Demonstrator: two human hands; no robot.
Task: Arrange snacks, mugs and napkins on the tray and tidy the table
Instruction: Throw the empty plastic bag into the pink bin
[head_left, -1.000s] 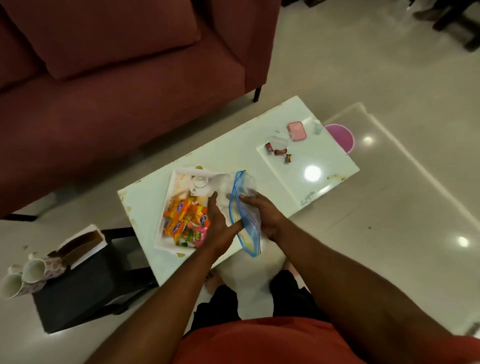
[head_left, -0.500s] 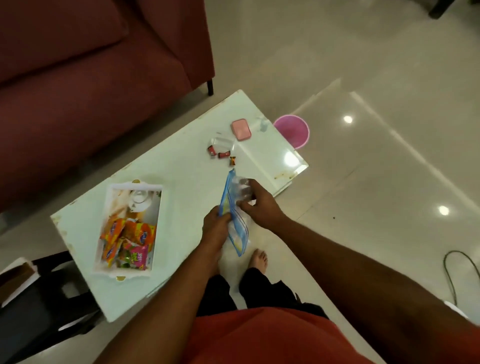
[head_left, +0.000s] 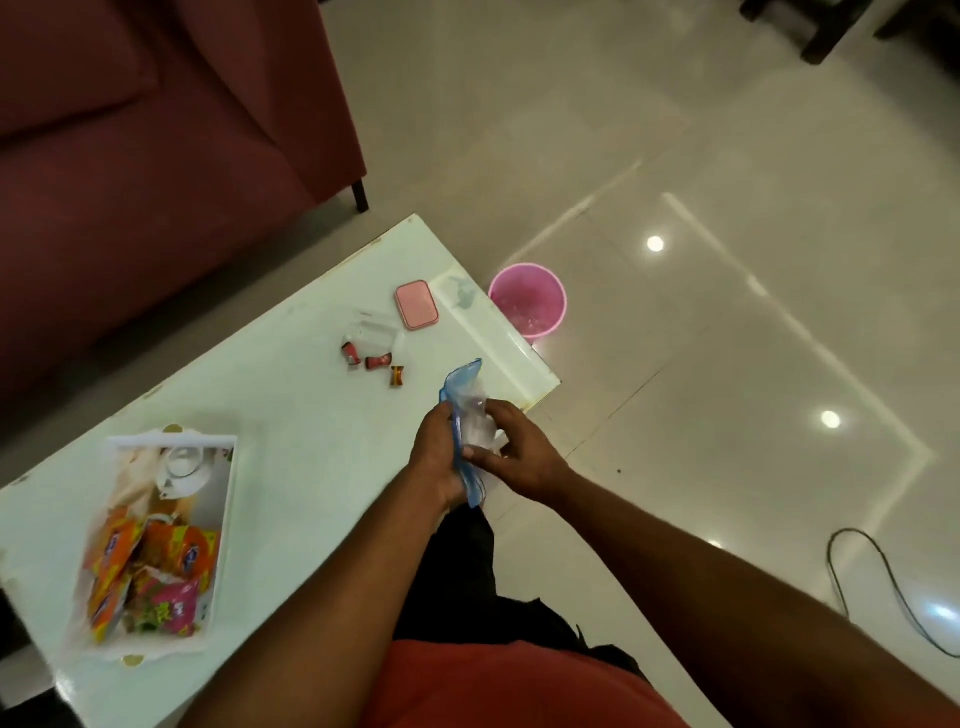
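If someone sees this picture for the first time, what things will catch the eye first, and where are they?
First, the two hands at the centre: the left hand and right hand hold a clear zip bag with a blue edge over the near edge of the white table. Next, the bright orange and pink snack packets in the white tray at lower left. Then the pink bin on the floor beyond the table's far corner.

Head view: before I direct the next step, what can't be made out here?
- Zip bag: contents hidden by left hand and right hand; plastic blurred.
- Tray: snack packets motion-blurred, labels unreadable.
- Wrapped candies: too small to identify.
- Pink bin: near side blocked by the table corner.
- Mugs, napkins: outside this view.
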